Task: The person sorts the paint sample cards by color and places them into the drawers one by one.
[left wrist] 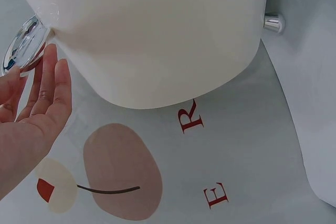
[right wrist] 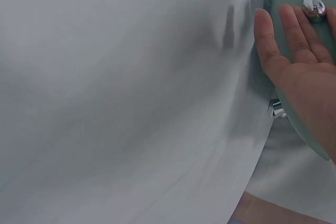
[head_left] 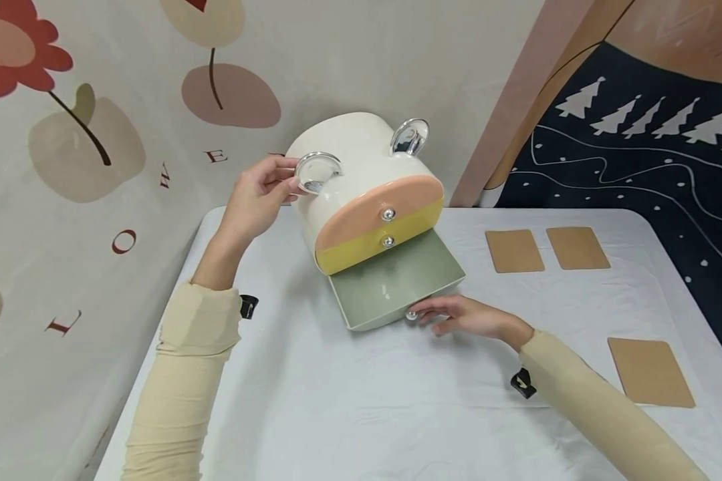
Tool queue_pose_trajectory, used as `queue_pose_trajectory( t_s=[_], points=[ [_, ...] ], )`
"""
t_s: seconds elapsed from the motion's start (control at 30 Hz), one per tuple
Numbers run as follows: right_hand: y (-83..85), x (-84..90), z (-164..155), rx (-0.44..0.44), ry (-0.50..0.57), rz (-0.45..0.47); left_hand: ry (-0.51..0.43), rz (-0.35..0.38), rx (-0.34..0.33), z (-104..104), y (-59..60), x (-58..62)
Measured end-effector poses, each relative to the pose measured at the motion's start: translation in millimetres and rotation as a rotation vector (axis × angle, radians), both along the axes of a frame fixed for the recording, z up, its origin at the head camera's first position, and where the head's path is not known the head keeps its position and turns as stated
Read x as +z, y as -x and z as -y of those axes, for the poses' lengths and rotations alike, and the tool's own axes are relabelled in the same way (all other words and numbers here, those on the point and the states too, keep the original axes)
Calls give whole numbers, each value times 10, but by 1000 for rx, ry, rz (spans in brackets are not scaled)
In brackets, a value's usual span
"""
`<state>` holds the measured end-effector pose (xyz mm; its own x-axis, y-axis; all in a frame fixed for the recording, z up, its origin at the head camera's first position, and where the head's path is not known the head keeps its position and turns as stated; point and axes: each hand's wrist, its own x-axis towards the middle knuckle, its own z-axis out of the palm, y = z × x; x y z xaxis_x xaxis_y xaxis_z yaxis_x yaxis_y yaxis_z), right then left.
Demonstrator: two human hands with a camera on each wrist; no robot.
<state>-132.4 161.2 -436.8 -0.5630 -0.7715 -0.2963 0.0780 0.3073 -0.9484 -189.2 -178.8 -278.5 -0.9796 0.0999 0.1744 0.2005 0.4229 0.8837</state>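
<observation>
A cream drawer box [head_left: 351,143] with two silver ear-shaped pieces stands at the table's back edge. Its upper drawers are peach [head_left: 361,204] and yellow [head_left: 361,248], both closed. The sage-green bottom drawer [head_left: 397,274] is pulled out, with bare floor showing inside. My left hand [head_left: 255,194] pinches the rim of the left silver ear [head_left: 317,172] between thumb and fingers. At the front of the green drawer, my right hand [head_left: 469,317] touches the silver knob [right wrist: 314,6] with its extended fingers. The right wrist view cuts off part of that hand.
Two brown cards [head_left: 514,251] lie to the right of the box, and another brown card [head_left: 651,372] nearer the right front. A printed cloth [head_left: 361,53] hangs directly behind the box. White cloth [head_left: 337,401] covers the table.
</observation>
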Motion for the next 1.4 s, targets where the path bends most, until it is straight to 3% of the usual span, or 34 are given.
queue_pose_trajectory(
  t_s=[0.43, 0.57, 0.8, 1.03, 1.23, 1.3, 1.4],
  points=[
    [-79, -6, -151, -30, 63, -17, 7, 6, 4, -16, 9, 11],
    [-66, 98, -346, -124, 82, -51, 13, 8, 6, -13, 10, 14],
    [-97, 350, -899, -406, 7, -204, 7, 7, 8, -5, 15, 7],
    [-234, 297, -1669, -709, -209, -341, 0, 16, 12, -6, 21, 11],
    [-419, 224, -2157, -854, -516, -303, 4, 10, 14, 3, 13, 12],
    [-466, 120, -2328, -876, -582, -286, 4, 7, 14, 3, 11, 10],
    [-516, -212, -2662, -954, -675, -287, -1, 1, 8, -4, 11, 7]
  ],
)
